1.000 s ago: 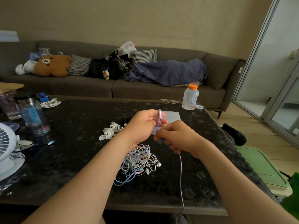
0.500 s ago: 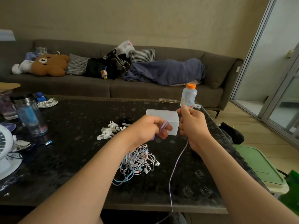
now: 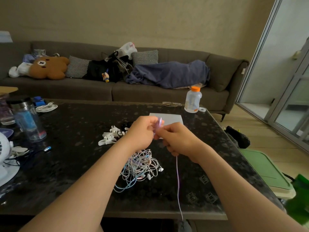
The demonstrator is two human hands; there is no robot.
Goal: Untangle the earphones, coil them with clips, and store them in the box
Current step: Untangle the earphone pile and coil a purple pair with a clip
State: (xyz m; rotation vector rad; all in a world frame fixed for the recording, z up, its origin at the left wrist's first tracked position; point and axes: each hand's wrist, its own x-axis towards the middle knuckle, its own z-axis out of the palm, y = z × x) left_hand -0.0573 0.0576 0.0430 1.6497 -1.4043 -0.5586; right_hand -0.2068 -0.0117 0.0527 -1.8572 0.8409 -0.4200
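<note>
Earphones in a tangled heap [image 3: 140, 166], white, blue and pink wires all knotted up, lie on the dark speckled table [image 3: 75, 156], just under and toward the person from the two hands. Both bare forearms reach in from the near edge and meet over the middle of the table, above the heap and not touching it. A white box [image 3: 172, 118] sits on the table right behind the hands. The left hand [image 3: 142, 133] is raised with its fingers curled, and loops of a purple cord [image 3: 159, 123] are wound round them. The right hand [image 3: 178, 141] is pressed up against the left, knuckles up, fingers closed on the same cord. From under that fist the free length drops straight down, crosses the table beside the heap and goes over the front edge. A small cluster of white clips [image 3: 108, 137] lies just left of the left wrist.
</note>
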